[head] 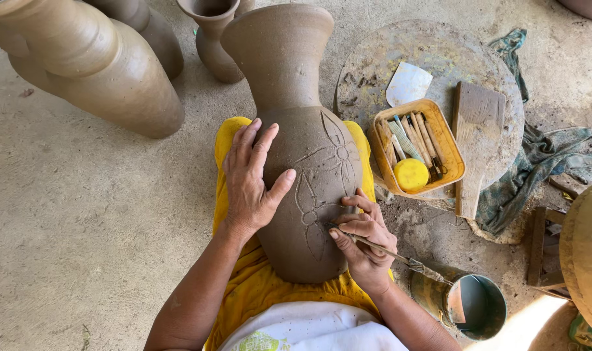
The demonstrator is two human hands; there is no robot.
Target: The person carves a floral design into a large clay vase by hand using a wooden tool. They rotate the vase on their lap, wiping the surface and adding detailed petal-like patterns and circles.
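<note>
Brown unfired clay vase [296,162], smooth and flower-incised, lies across yellow-clad knees; left hand [250,179] rests spread flat on it, right hand [364,244] pinches a thin carving tool [387,250].

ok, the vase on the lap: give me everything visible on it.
The vase looks like unfired brown-grey clay: flared rim, narrow neck, wide rounded body. It lies tilted across the person's lap on yellow cloth, mouth pointing away. Flower and leaf outlines are incised on its upper side. The left hand lies flat on the body, fingers spread. The right hand rests against its side, holding a thin carving tool with the tip at the incised lines.
</note>
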